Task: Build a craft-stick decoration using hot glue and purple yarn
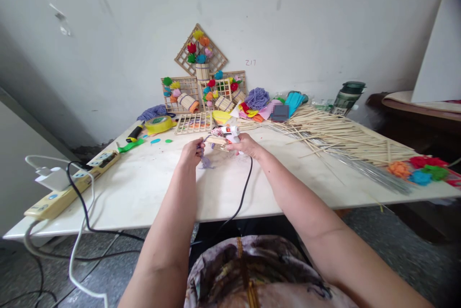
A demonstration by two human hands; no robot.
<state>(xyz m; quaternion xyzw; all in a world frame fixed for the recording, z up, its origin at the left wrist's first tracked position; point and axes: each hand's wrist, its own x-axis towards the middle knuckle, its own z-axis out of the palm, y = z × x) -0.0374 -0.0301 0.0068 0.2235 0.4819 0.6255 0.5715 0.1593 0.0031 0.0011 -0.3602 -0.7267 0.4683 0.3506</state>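
My left hand (pixel 196 150) is closed in a pinch on purple yarn (pixel 206 162), whose loose end hangs below the fingers. Just right of it is a small slatted piece of pale sticks (pixel 216 140), with yarn at its left end. My right hand (pixel 248 145) is closed around the handle of a white hot glue gun (pixel 231 131), its nozzle end pointing left behind the slatted piece. The right thumb reaches the piece's right end; whether it presses on it is unclear. Most right fingers are hidden. A black cord (pixel 248 178) runs down from the gun.
Stick lattices with felt flowers (pixel 201 51) stand against the wall. Many loose sticks (pixel 334 128) cover the right side, beside clear rods (pixel 370 173) and coloured bundles (pixel 419 171). At left lie yellow tape (pixel 158 124), a utility knife (pixel 135 132) and a power strip (pixel 72 185) with cables.
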